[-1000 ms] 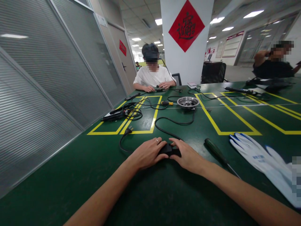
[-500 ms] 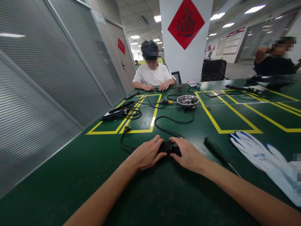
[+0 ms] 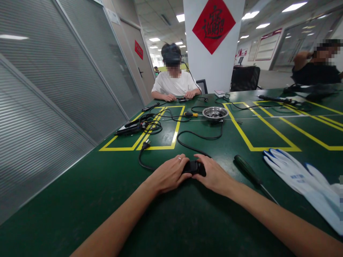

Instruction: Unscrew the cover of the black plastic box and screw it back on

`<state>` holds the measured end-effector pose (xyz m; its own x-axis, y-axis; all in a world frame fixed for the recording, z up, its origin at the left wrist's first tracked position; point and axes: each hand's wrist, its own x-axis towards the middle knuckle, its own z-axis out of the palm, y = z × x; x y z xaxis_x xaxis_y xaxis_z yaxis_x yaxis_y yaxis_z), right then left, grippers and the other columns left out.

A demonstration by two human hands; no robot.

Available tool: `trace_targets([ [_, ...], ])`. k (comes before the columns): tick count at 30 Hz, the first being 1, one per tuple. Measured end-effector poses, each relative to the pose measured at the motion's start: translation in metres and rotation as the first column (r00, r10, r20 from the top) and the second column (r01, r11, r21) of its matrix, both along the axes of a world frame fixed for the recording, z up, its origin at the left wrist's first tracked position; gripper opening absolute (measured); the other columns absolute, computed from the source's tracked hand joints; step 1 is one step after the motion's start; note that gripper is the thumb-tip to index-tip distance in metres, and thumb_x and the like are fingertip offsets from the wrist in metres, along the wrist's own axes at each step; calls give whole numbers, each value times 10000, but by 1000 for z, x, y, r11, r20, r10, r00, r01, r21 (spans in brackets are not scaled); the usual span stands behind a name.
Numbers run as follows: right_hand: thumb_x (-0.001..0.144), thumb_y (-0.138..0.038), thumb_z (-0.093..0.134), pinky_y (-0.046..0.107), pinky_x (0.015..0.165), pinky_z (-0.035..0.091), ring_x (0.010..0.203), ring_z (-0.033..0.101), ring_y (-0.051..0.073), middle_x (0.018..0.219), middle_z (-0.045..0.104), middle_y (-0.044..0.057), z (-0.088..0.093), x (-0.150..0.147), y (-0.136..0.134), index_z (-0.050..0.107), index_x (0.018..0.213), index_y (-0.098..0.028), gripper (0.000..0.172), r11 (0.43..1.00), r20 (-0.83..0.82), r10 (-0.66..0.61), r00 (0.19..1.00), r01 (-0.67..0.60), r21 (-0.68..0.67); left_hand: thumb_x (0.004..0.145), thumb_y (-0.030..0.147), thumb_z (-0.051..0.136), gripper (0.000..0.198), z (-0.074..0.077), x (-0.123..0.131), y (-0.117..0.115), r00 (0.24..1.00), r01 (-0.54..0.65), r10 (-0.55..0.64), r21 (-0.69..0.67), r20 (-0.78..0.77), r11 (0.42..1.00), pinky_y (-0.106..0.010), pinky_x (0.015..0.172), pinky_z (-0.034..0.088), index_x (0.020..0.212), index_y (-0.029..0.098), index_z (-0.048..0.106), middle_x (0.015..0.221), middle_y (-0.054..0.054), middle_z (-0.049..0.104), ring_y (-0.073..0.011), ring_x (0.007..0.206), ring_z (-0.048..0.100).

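Observation:
A small black power adapter (image 3: 194, 167) lies on the green table (image 3: 80, 192) in front of me. My left hand (image 3: 169, 175) grips its left end, fingers curled over it, a ring on one finger. My right hand (image 3: 214, 176) holds its right end the same way. A black cable (image 3: 198, 136) runs from the adapter toward the far side, and another length ends in a plug (image 3: 146, 145) to the left.
A green-handled screwdriver (image 3: 248, 171) lies right of my hands, white-and-blue gloves (image 3: 300, 178) further right. A metal bowl (image 3: 214, 113), a yellow-handled tool (image 3: 190, 114) and tangled cables (image 3: 146, 125) lie among yellow-taped boxes. One person sits opposite, another at far right.
Both hands stay on the adapter; the grip shifted slightly, and the view tilted a little.

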<state>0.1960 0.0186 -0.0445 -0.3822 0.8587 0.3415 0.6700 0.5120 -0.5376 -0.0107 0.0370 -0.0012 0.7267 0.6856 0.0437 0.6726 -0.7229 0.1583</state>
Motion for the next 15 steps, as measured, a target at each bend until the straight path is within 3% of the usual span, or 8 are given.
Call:
trace_targets([
  [7,875,-388,538,436,887,495,1058,568,200,1219,553,88,3,-3,-2,520,1209,-176,396,999,-27,41,999,-41,3,843,414,616,402,7,-18,5,995,-54,64,-122,80,991,-391,841,446,1155,192,495,1074,-82,532,-265,949,561],
  [15,870,-400,544,464,932,463,1089,556,209,1210,564,84,10,-3,0,531,1203,-179,400,998,-93,54,994,-56,-17,809,389,677,413,-6,-27,4,976,-90,127,-203,177,975,-344,821,458,1143,208,514,1053,-56,563,-233,946,568],
])
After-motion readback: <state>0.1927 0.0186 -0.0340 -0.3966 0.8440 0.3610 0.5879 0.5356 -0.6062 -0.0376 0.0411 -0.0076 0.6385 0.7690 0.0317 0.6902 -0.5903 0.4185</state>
